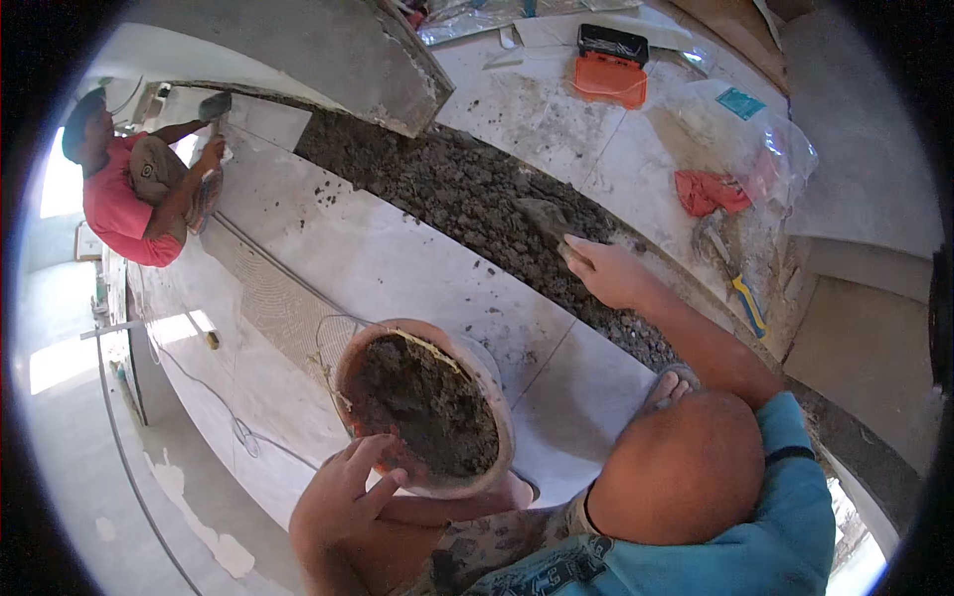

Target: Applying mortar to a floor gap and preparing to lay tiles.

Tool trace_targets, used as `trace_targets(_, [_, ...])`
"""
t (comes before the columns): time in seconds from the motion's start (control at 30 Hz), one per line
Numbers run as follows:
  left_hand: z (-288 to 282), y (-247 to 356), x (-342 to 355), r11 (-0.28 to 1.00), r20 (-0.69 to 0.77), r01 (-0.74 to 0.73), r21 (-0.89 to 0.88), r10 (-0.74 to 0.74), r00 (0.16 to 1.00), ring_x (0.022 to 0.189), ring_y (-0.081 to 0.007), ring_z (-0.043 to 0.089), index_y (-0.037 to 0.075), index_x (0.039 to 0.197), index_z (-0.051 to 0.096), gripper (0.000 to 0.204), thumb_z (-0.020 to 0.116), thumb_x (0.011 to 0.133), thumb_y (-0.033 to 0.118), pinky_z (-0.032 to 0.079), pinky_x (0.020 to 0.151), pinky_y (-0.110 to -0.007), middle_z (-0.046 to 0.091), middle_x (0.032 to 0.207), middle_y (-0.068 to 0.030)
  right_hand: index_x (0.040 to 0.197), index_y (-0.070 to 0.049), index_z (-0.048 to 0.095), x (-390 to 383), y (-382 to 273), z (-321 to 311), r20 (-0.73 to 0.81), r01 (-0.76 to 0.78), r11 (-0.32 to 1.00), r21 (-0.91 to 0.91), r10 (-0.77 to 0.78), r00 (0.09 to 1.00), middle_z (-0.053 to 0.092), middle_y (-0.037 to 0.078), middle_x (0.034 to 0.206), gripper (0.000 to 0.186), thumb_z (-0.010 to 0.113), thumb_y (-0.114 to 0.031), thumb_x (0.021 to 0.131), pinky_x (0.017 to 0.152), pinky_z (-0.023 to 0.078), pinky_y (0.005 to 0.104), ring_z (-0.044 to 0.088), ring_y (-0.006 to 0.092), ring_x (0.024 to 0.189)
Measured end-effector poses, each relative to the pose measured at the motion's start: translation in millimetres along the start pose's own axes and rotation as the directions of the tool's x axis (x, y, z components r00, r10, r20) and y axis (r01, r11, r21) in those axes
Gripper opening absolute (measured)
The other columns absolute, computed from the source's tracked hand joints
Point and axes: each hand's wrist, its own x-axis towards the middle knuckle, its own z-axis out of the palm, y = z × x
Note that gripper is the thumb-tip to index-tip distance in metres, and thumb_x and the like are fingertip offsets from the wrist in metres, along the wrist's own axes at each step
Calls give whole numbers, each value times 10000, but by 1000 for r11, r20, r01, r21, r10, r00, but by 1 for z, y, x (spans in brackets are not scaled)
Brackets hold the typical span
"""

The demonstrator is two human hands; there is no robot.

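My right hand (608, 274) reaches out over a strip of dark, crumbly mortar (447, 194) between pale floor tiles. It is closed round the handle of a trowel (546, 217), whose grey, dirt-smeared blade lies on the mortar; the handle is mostly hidden. Close to my legs stands a round bucket (505, 422), partly filled with dark, damp mortar mix (427, 397). My left hand (343, 492) is beside the bucket's near left rim, holding nothing, with fingers loosely bent and apart. I cannot tell whether its fingertips touch the rim.
A person in a red shirt (129, 199) squats at far left, holding a mallet (215, 106). Beyond the strip lie an orange and black case (611, 74), a red cloth (711, 192), a plastic bag (730, 124) and a yellow-and-blue-handled tool (745, 298). A cable (243, 432) crosses the floor.
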Motion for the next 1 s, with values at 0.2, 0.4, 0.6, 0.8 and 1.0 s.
trace_targets(0.2, [-3,0,2,999,13,22,-47,-22,1000,1136,-412,580,-6,1275,526,451,630,922,256,462,943,-432,607,1182,-254,1483,-187,394,10,-2,-31,220,-378,824,421,312,924,593,91,760,537,499,-389,997,498,480,361,554,202,541])
trace_targets(0.4, [3,-4,-3,998,-44,-44,45,46,998,1041,-432,600,-52,1220,532,463,629,920,287,483,882,-457,620,1134,-251,1488,-211,400,8,-9,-37,281,-357,578,733,221,934,510,26,738,533,499,-401,999,422,397,279,452,104,498])
trace_targets(0.6, [2,4,-6,998,-40,50,26,-49,998,1091,-428,583,-32,1253,529,469,635,915,276,465,923,-454,613,1161,-246,1420,-154,469,-17,2,-56,385,-440,759,480,269,883,520,24,732,509,522,-416,988,446,420,261,455,92,510])
trace_targets(0.8, [7,8,-5,999,66,-52,-10,53,996,1135,-416,573,-26,1272,520,466,639,911,242,456,951,-451,606,1204,-239,1129,-66,531,-12,-29,-68,316,-214,863,457,68,946,561,62,712,361,541,-397,985,471,432,318,525,156,522])
trace_targets(1.0, [5,9,-2,991,-39,-96,93,100,994,1110,-419,587,-31,1271,507,488,646,907,263,469,929,-461,610,1190,-249,1052,-49,532,34,-5,-55,321,223,821,-525,-52,946,650,196,862,388,507,-427,969,698,514,513,647,396,802])
